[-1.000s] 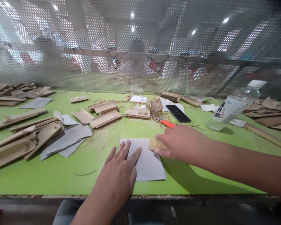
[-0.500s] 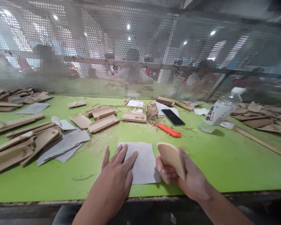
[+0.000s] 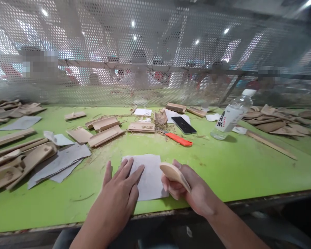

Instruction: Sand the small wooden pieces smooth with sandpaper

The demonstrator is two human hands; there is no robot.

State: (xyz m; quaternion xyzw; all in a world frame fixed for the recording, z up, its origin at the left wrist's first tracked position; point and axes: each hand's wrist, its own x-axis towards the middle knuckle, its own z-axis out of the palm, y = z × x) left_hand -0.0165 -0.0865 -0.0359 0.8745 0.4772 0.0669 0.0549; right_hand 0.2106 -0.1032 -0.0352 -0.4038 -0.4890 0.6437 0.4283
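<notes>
1. A green desk is backed by a perforated screen.
2. White paper, at the near middle, is covered partly by the left hand, its grip spread wide.
3. A curved wooden piece is held in the right hand's closed grip, near the paper's right edge.
4. Farther off, an orange-handled tool is seen left of a bottle.

The pale wooden piece, curved and thin, is tilted above the right edge of the flat white paper.
</notes>
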